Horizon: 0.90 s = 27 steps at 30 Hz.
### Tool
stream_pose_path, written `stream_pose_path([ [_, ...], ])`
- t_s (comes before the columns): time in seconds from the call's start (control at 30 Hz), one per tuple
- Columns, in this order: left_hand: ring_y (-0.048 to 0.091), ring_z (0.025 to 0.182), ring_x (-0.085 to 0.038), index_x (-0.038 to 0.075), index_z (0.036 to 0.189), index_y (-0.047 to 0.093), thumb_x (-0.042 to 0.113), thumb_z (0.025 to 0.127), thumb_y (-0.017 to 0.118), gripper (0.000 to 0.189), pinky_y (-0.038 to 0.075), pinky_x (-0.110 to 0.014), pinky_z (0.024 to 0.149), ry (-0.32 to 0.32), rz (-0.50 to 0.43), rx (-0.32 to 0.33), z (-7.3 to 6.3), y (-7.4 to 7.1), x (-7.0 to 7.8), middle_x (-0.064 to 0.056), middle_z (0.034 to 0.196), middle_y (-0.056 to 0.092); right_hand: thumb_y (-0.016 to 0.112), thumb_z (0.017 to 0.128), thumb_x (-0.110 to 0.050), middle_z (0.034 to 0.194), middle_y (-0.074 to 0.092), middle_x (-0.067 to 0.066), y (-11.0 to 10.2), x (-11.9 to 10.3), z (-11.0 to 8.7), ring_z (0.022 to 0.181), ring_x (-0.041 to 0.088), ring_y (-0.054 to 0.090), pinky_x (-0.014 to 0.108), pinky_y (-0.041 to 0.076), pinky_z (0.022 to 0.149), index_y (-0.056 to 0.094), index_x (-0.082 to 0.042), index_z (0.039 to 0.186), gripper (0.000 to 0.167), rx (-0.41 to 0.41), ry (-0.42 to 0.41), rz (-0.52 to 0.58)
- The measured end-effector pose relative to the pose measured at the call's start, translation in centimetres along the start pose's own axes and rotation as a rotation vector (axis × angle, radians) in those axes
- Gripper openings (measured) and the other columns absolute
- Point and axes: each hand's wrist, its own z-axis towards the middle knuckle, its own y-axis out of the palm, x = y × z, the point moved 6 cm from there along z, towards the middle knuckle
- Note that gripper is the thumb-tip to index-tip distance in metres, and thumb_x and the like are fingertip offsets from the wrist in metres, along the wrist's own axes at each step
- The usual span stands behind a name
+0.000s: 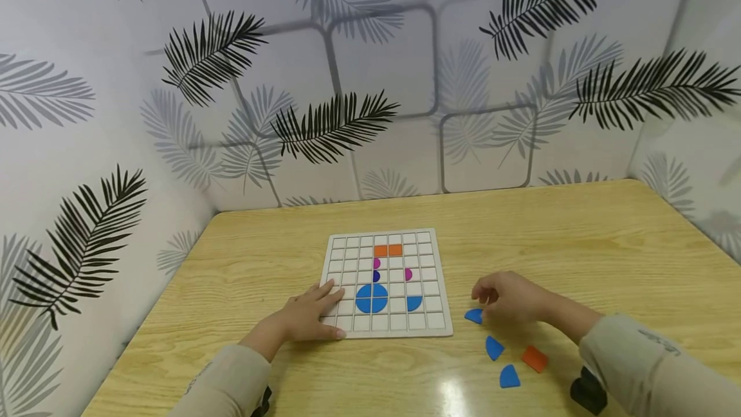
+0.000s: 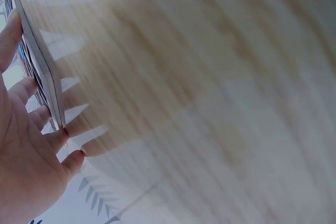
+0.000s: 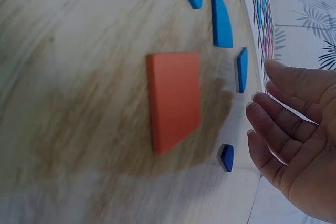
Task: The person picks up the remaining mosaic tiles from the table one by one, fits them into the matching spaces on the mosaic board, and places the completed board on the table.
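A white grid board point(image 1: 354, 325) lies on the table, and my left hand point(image 1: 312, 315) rests on its near left corner with fingers spread. In the left wrist view that hand's fingers lie along the board's edge point(image 2: 47, 77). On the grid sit a blue circle of quarter pieces point(image 1: 363, 305), a lone blue quarter piece point(image 1: 414, 302), orange squares point(image 1: 395, 250), magenta half-circles point(image 1: 408, 274) and a dark blue half-circle point(image 1: 376, 276). My right hand point(image 1: 512, 298) hovers with loosely bent fingers beside a loose blue quarter piece point(image 1: 474, 316), holding nothing in the right wrist view.
Nearer me on the wooden table point(image 1: 260, 250) lie two more blue quarter pieces, one point(image 1: 494, 347) beyond the other point(image 1: 509, 376), and an orange square point(image 1: 534, 358). A small dark blue piece point(image 3: 227, 158) shows in the right wrist view. A patterned wall point(image 1: 382, 153) stands behind the table.
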Motion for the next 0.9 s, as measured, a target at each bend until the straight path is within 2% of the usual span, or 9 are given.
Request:
stream_pose_path([
  [0.23,0.011,0.128,-0.032,0.019,0.137,0.026,0.056,0.075,0.053,0.077,0.017,-0.058,0.091,0.005,0.006,-0.006,-0.1,0.1,-0.1,-0.006,0.143,0.014,0.066,0.069,-0.003,0.076,0.055,-0.002,0.6,0.2,0.3,0.070,0.013,0.048,0.028,0.041,0.062,0.061,-0.004,0.088,0.019,-0.028,-0.021,-0.007],
  [0.5,0.009,0.128,-0.031,0.021,0.137,0.025,0.058,0.075,0.052,0.078,0.016,-0.058,0.091,0.008,0.004,-0.009,0.1,0.3,-0.3,-0.005,0.143,0.013,0.069,0.070,-0.005,0.077,0.053,-0.003,1.3,0.4,1.0,0.070,0.012,0.047,0.027,0.041,0.064,0.060,-0.008,0.080,0.013,-0.073,0.004,0.011],
  [0.67,0.009,0.128,-0.032,0.020,0.138,0.025,0.057,0.075,0.052,0.078,0.015,-0.058,0.091,0.014,-0.008,-0.003,-0.1,0.2,-0.3,-0.006,0.143,0.013,0.068,0.069,-0.002,0.073,0.052,-0.004,1.5,0.2,1.4,0.068,0.011,0.046,0.026,0.041,0.061,0.058,-0.008,0.075,0.014,-0.068,0.006,-0.017],
  [0.9,0.007,0.128,-0.032,0.019,0.138,0.023,0.056,0.076,0.052,0.078,0.015,-0.057,0.092,0.016,-0.007,-0.009,-0.2,0.1,-0.2,-0.006,0.143,0.012,0.068,0.069,0.001,0.071,0.052,-0.003,1.6,0.1,1.6,0.066,0.012,0.047,0.025,0.041,0.060,0.056,-0.007,0.074,0.016,-0.065,0.014,0.005],
])
